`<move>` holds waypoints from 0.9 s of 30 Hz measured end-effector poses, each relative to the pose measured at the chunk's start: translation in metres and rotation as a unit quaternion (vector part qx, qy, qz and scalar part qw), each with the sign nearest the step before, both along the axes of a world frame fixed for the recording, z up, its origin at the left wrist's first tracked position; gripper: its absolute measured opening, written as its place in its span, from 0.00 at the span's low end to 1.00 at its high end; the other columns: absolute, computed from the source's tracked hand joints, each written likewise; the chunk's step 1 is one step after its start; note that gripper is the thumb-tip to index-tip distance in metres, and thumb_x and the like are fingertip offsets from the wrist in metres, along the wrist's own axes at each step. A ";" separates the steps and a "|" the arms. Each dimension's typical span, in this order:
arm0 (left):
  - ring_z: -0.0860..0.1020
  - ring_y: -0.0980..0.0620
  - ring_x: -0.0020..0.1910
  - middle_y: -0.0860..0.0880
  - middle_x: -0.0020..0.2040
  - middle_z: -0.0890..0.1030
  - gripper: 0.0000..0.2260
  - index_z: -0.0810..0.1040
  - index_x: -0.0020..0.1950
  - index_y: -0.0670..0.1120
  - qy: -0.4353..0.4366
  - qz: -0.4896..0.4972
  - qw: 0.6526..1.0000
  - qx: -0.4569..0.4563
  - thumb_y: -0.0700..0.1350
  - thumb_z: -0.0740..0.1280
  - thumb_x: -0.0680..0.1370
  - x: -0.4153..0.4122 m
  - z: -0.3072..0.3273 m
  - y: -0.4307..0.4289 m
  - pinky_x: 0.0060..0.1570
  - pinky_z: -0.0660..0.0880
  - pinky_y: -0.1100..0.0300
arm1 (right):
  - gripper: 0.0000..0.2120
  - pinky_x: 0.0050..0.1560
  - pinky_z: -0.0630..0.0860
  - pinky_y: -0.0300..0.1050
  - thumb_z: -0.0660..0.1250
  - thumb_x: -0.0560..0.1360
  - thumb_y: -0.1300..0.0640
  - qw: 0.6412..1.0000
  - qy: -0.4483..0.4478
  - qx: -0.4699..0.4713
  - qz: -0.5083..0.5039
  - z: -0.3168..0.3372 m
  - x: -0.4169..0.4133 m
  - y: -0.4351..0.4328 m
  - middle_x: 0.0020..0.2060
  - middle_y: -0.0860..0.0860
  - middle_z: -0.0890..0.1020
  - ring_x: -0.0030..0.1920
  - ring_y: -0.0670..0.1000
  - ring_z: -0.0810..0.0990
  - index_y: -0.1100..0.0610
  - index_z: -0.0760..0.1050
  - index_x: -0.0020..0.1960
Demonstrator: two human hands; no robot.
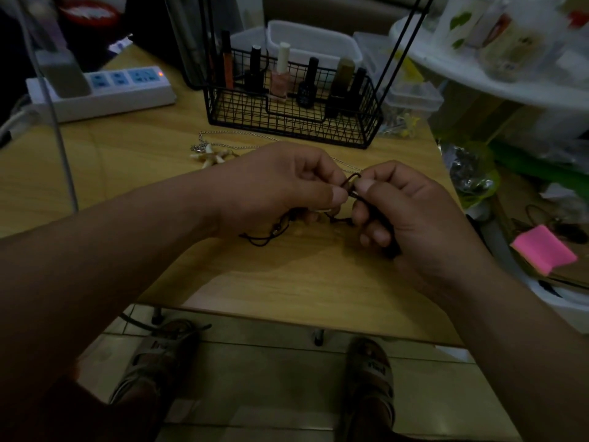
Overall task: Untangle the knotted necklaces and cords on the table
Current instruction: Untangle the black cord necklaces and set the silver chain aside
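Pinching the dark cord (350, 184) from both sides: with the left hand (287, 186) by thumb and forefinger at a small loop, with the right hand (404, 215) by thumb and forefinger on the loop's other side, remaining fingers curled round a bundle of cord in the palm. Held so, probably, to keep the knot taut and lifted just off the table (287, 282), where each strand can be seen and teased apart. Trailing from under the left hand onto the wood, with what looks like a small bead on the slack. Lying untouched just beyond the hands: a silver chain (242, 144) with a pale starfish pendant (210, 156), seemingly set aside for later. Hemmed in at the back by a wire basket (293, 122) of small bottles, near the chain, and at the far left by a power strip (105, 94). Near the table's right edge on the right hand's side, so little room for drawing cord out that way; far more bare wood to the left and toward the near edge. Some risk of slack slipping over the front edge if pulled straight back.
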State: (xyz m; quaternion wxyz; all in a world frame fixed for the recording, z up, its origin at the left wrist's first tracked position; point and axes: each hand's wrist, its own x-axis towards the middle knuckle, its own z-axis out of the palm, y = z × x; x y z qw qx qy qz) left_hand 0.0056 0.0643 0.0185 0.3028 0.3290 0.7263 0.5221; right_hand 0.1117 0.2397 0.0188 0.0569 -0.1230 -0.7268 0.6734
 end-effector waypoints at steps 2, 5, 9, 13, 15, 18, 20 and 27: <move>0.77 0.55 0.36 0.48 0.39 0.81 0.03 0.81 0.53 0.42 0.002 0.001 1.000 0.011 0.41 0.71 0.80 0.002 0.002 0.001 0.37 0.74 0.64 | 0.04 0.33 0.72 0.47 0.66 0.81 0.60 1.000 0.001 0.001 0.000 0.000 0.000 0.000 0.32 0.54 0.79 0.24 0.48 0.68 0.56 0.78 0.48; 0.75 0.55 0.33 0.50 0.35 0.79 0.01 0.79 0.50 0.43 -0.005 0.012 0.999 0.034 0.39 0.70 0.81 0.003 0.003 0.000 0.33 0.72 0.65 | 0.05 0.36 0.71 0.48 0.66 0.81 0.61 1.000 -0.002 -0.009 0.008 -0.001 0.002 0.000 0.33 0.53 0.80 0.26 0.49 0.71 0.55 0.77 0.46; 0.76 0.54 0.34 0.49 0.35 0.79 0.03 0.80 0.49 0.44 -0.025 0.005 0.998 0.050 0.37 0.67 0.82 0.001 0.005 -0.003 0.34 0.73 0.64 | 0.02 0.38 0.72 0.48 0.66 0.75 0.58 0.999 -0.008 -0.032 0.041 -0.002 0.004 0.002 0.37 0.54 0.81 0.32 0.51 0.77 0.52 0.76 0.44; 0.76 0.53 0.32 0.48 0.34 0.79 0.08 0.80 0.46 0.44 -0.076 -0.044 0.995 0.043 0.36 0.64 0.82 -0.001 0.006 -0.006 0.33 0.73 0.65 | 0.03 0.38 0.78 0.47 0.64 0.73 0.60 0.993 0.016 -0.098 0.057 -0.003 0.004 0.002 0.41 0.54 0.81 0.40 0.52 0.81 0.54 0.74 0.42; 0.75 0.53 0.31 0.48 0.33 0.77 0.08 0.79 0.46 0.44 -0.084 -0.062 0.994 0.042 0.36 0.64 0.83 0.000 0.007 -0.006 0.31 0.72 0.66 | 0.03 0.40 0.78 0.44 0.63 0.72 0.62 0.989 0.034 -0.133 0.059 -0.004 0.003 0.001 0.41 0.53 0.82 0.42 0.50 0.81 0.55 0.72 0.42; 0.74 0.52 0.30 0.46 0.33 0.76 0.09 0.78 0.46 0.43 -0.087 -0.061 0.994 0.037 0.34 0.62 0.83 0.001 0.008 -0.005 0.30 0.72 0.67 | 0.04 0.41 0.74 0.44 0.62 0.70 0.63 0.977 0.053 -0.202 0.052 -0.006 0.002 0.000 0.39 0.53 0.81 0.41 0.49 0.80 0.55 0.71 0.41; 0.74 0.50 0.32 0.45 0.35 0.77 0.09 0.80 0.46 0.44 -0.066 -0.065 0.995 0.035 0.35 0.63 0.83 0.001 0.010 -0.005 0.32 0.73 0.65 | 0.04 0.42 0.72 0.45 0.62 0.71 0.63 0.971 0.061 -0.227 0.051 -0.006 0.001 0.000 0.38 0.53 0.80 0.40 0.49 0.79 0.55 0.69 0.40; 0.76 0.43 0.37 0.45 0.37 0.81 0.02 0.81 0.49 0.44 0.031 -0.055 0.998 0.016 0.39 0.68 0.81 -0.007 0.018 -0.014 0.34 0.76 0.63 | 0.08 0.28 0.57 0.40 0.60 0.71 0.63 0.975 0.013 -0.192 0.111 0.012 0.004 0.012 0.35 0.51 0.78 0.30 0.46 0.67 0.56 0.71 0.49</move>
